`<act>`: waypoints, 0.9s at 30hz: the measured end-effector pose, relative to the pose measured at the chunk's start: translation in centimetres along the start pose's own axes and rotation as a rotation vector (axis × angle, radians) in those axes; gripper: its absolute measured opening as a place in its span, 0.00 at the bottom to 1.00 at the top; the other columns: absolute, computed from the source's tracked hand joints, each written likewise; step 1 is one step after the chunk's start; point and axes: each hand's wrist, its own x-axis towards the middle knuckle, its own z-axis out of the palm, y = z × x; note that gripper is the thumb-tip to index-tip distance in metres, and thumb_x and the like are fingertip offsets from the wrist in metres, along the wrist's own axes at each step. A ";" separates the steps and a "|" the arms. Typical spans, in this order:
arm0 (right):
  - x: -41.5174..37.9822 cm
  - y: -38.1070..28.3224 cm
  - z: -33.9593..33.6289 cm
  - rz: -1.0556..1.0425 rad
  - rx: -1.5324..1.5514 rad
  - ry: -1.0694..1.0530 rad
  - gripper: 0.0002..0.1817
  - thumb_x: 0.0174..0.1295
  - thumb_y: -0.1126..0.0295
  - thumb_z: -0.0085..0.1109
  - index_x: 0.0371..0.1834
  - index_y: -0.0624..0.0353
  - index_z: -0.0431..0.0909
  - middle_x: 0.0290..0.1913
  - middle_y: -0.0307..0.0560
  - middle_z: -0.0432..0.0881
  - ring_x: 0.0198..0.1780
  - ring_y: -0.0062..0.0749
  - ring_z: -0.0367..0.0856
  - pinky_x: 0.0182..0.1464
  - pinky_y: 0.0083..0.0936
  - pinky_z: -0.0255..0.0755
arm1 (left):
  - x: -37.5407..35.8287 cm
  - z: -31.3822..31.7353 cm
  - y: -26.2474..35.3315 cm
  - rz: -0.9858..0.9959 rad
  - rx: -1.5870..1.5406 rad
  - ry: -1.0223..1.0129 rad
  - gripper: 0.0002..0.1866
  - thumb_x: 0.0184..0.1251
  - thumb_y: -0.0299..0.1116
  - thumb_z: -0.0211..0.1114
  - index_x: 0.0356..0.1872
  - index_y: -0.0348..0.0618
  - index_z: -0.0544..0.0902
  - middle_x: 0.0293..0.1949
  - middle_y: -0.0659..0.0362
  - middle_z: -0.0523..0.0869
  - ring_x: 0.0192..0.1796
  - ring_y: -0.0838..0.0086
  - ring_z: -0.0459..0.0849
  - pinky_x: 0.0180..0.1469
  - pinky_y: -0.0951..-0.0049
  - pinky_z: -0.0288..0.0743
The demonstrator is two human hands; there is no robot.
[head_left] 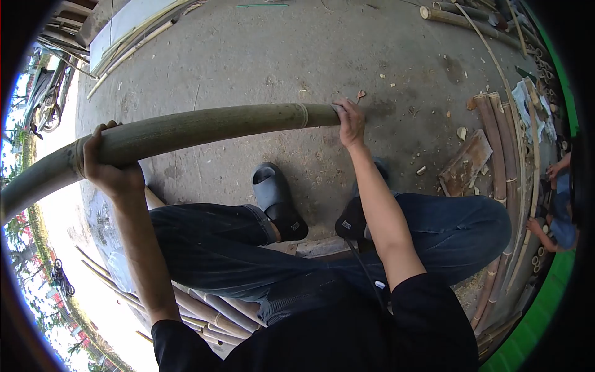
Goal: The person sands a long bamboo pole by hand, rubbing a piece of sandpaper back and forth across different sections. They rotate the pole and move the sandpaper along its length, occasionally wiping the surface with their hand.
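A thick green bamboo pole (204,127) spans the view from the left edge to just right of the middle, held above the floor in front of my knees. My left hand (111,155) is wrapped round its thicker part, beside a node ring. At the narrower right end, my right hand (350,121) grips the pole, with the fingers over its tip. Another node ring shows a little left of my right hand.
Brown bamboo poles (496,142) lie on the concrete floor (248,62) at right, beside a wooden block (465,162) and scattered chips. More poles (211,313) lie at lower left. Another person's arms (545,235) show at the far right. Thin strips (133,46) lie at upper left.
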 end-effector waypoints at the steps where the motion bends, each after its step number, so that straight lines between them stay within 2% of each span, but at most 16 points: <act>1: -0.8 3.8 -0.8 0.104 -0.056 -0.030 0.24 0.73 0.51 0.45 0.54 0.57 0.81 0.53 0.52 0.84 0.55 0.51 0.81 0.62 0.43 0.69 | -0.3 0.0 0.0 0.022 0.006 -0.019 0.17 0.62 0.36 0.64 0.46 0.32 0.82 0.43 0.47 0.84 0.52 0.57 0.83 0.66 0.54 0.73; 2: -1.0 3.8 -0.9 0.103 -0.056 -0.020 0.24 0.73 0.51 0.45 0.54 0.57 0.81 0.53 0.52 0.84 0.55 0.51 0.81 0.62 0.43 0.69 | -0.5 0.1 0.0 0.044 0.012 -0.039 0.15 0.63 0.34 0.64 0.44 0.31 0.81 0.42 0.47 0.84 0.51 0.54 0.83 0.67 0.50 0.74; 4: -2.6 3.9 -1.5 0.220 0.008 0.039 0.25 0.73 0.51 0.42 0.57 0.57 0.80 0.57 0.54 0.81 0.59 0.53 0.78 0.64 0.47 0.66 | -0.4 0.3 -0.3 0.044 0.007 -0.053 0.15 0.62 0.34 0.64 0.43 0.31 0.81 0.41 0.46 0.84 0.51 0.54 0.83 0.67 0.49 0.74; 6: -1.6 -0.5 1.1 -0.122 -0.129 0.102 0.27 0.73 0.48 0.42 0.62 0.55 0.77 0.59 0.54 0.79 0.64 0.53 0.74 0.69 0.51 0.61 | 0.0 -0.3 -0.1 0.002 0.035 0.022 0.19 0.62 0.38 0.64 0.47 0.34 0.81 0.43 0.48 0.85 0.53 0.59 0.83 0.63 0.58 0.73; 8: -0.1 -9.5 2.1 -0.199 0.059 0.001 0.30 0.74 0.44 0.41 0.66 0.54 0.74 0.62 0.53 0.77 0.69 0.52 0.70 0.74 0.53 0.54 | 0.4 -0.3 0.1 -0.018 0.051 -0.028 0.18 0.62 0.38 0.64 0.47 0.34 0.81 0.43 0.48 0.85 0.52 0.58 0.83 0.64 0.58 0.74; 9: -0.5 -10.3 2.7 -0.187 0.058 0.009 0.30 0.74 0.44 0.41 0.66 0.54 0.74 0.62 0.53 0.77 0.69 0.52 0.70 0.74 0.53 0.54 | 0.4 -0.1 0.1 -0.024 0.042 0.007 0.18 0.62 0.37 0.64 0.47 0.35 0.81 0.43 0.48 0.85 0.52 0.58 0.83 0.64 0.58 0.74; 11: -1.1 -11.5 3.1 -0.284 -0.108 0.109 0.31 0.76 0.46 0.37 0.71 0.57 0.69 0.68 0.55 0.72 0.69 0.53 0.69 0.75 0.48 0.52 | 0.4 0.3 0.4 -0.017 0.042 0.023 0.18 0.61 0.37 0.65 0.48 0.35 0.81 0.43 0.47 0.85 0.51 0.58 0.84 0.64 0.58 0.74; 13: -2.9 -5.8 3.2 -0.077 -0.194 0.245 0.31 0.77 0.44 0.35 0.71 0.53 0.69 0.70 0.53 0.70 0.71 0.54 0.67 0.76 0.56 0.52 | 0.5 0.3 0.0 0.001 0.049 0.030 0.18 0.61 0.38 0.66 0.47 0.36 0.81 0.43 0.48 0.85 0.51 0.59 0.83 0.63 0.58 0.74; 15: -4.2 3.1 2.2 0.144 -0.120 0.301 0.28 0.79 0.48 0.36 0.71 0.53 0.69 0.70 0.56 0.70 0.72 0.55 0.66 0.76 0.58 0.50 | 0.4 0.2 -0.1 0.010 0.055 0.025 0.17 0.61 0.38 0.66 0.46 0.37 0.81 0.43 0.48 0.84 0.51 0.60 0.82 0.62 0.58 0.73; 18: -3.6 -0.1 2.6 0.054 -0.272 0.275 0.25 0.79 0.51 0.37 0.70 0.51 0.70 0.70 0.56 0.70 0.73 0.55 0.64 0.76 0.61 0.49 | 0.1 0.1 -0.1 -0.016 0.067 -0.011 0.15 0.61 0.38 0.65 0.43 0.39 0.80 0.42 0.49 0.83 0.49 0.60 0.82 0.61 0.59 0.74; 19: -2.4 -3.1 3.1 -0.072 -0.148 0.235 0.23 0.78 0.50 0.42 0.69 0.47 0.71 0.70 0.53 0.71 0.74 0.53 0.64 0.76 0.61 0.48 | -0.1 0.3 0.1 -0.021 0.072 0.004 0.15 0.61 0.38 0.65 0.43 0.39 0.79 0.41 0.49 0.83 0.49 0.60 0.82 0.61 0.59 0.74; 21: -0.9 -13.4 3.1 -0.166 0.016 0.069 0.24 0.76 0.49 0.46 0.71 0.40 0.70 0.70 0.49 0.72 0.74 0.50 0.64 0.77 0.60 0.46 | 0.2 0.7 0.0 -0.013 0.067 0.031 0.15 0.60 0.38 0.65 0.42 0.38 0.79 0.40 0.48 0.82 0.47 0.59 0.83 0.60 0.61 0.75; 22: -1.3 -14.2 3.9 -0.164 0.028 0.062 0.24 0.76 0.49 0.46 0.71 0.40 0.70 0.70 0.49 0.72 0.74 0.50 0.64 0.77 0.60 0.46 | 0.2 0.5 0.0 -0.008 0.077 0.038 0.15 0.60 0.38 0.65 0.42 0.38 0.79 0.40 0.48 0.82 0.47 0.59 0.83 0.60 0.61 0.75; 24: -1.3 -15.6 4.8 -0.293 -0.081 0.082 0.28 0.77 0.47 0.42 0.75 0.41 0.69 0.72 0.49 0.71 0.75 0.50 0.64 0.77 0.57 0.46 | 0.6 0.5 0.1 0.004 0.052 0.020 0.15 0.60 0.37 0.66 0.42 0.38 0.79 0.40 0.49 0.82 0.47 0.59 0.82 0.60 0.61 0.75; 25: -1.6 -13.6 4.8 -0.349 -0.102 0.049 0.27 0.77 0.48 0.42 0.76 0.39 0.68 0.74 0.49 0.68 0.76 0.51 0.62 0.77 0.57 0.46 | 0.2 1.0 0.0 0.016 0.047 0.057 0.14 0.61 0.37 0.67 0.42 0.37 0.79 0.40 0.50 0.82 0.47 0.61 0.82 0.59 0.62 0.75; 27: -2.9 -8.2 4.9 -0.198 -0.183 0.159 0.27 0.78 0.50 0.42 0.77 0.42 0.67 0.75 0.52 0.67 0.76 0.54 0.60 0.77 0.57 0.47 | 0.6 1.0 -0.3 0.021 0.040 0.066 0.14 0.62 0.37 0.66 0.42 0.37 0.79 0.40 0.51 0.83 0.47 0.62 0.82 0.59 0.63 0.75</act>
